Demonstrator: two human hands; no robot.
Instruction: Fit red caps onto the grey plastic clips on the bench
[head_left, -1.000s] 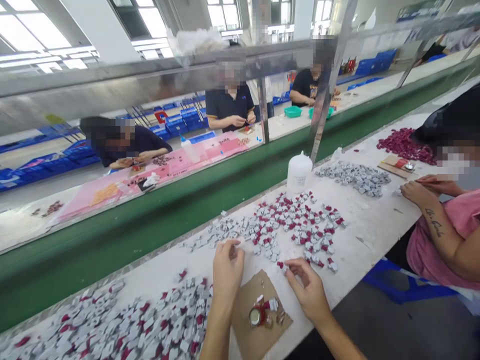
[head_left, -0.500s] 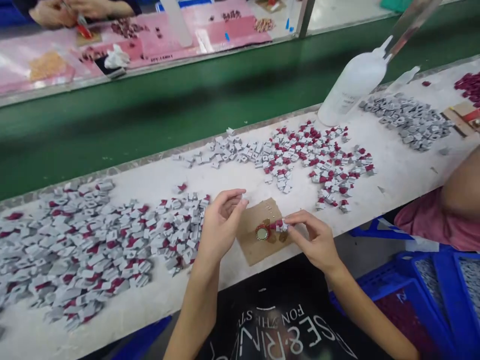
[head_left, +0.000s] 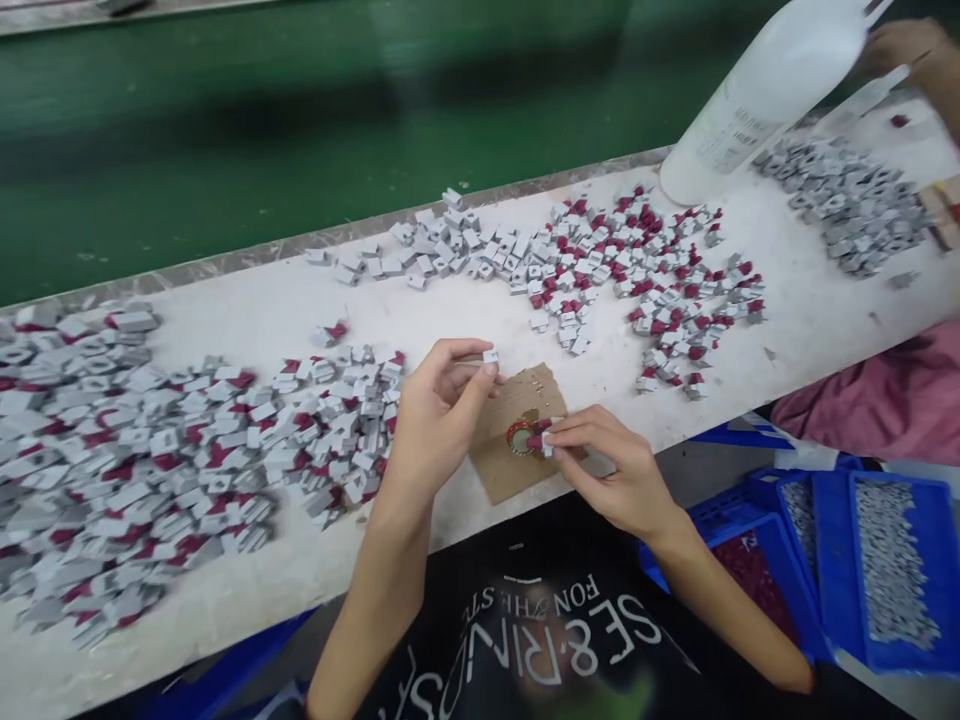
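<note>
Left hand: the left hand [head_left: 435, 415] is raised over the near edge of the worktop [head_left: 247, 310], thumb and forefinger pinching a small grey block [head_left: 491, 356]; the other fingers curl loosely.
Right hand: the right hand [head_left: 611, 470] pinches a small red-and-white piece [head_left: 541, 438] at its fingertips, held against the red-rimmed dish [head_left: 519, 437].
Key relation: the red-and-white piece touches the dish's right rim; the grey block sits up and to the left of it, near but apart. The right hand is the nearer to the dish.
Cardboard pad: a brown, matt, roughly square cardboard pad [head_left: 502, 475] lies at the near edge and carries the dish, between the two hands.
Dish: round, shallow, glossy red rim, pale centre.
Loose parts: small boxy grey pieces, many with dark red caps, lie in a heap at the left [head_left: 150, 440] and a scatter toward the far edge [head_left: 600, 275].
Bottle: a translucent white plastic squeeze bottle [head_left: 757, 95] stands at the far right corner.
Bins: blue plastic trays [head_left: 847, 540] sit below the near edge, right.
Neighbour: another person's hand [head_left: 904, 45] is by the bottle's nozzle.
</note>
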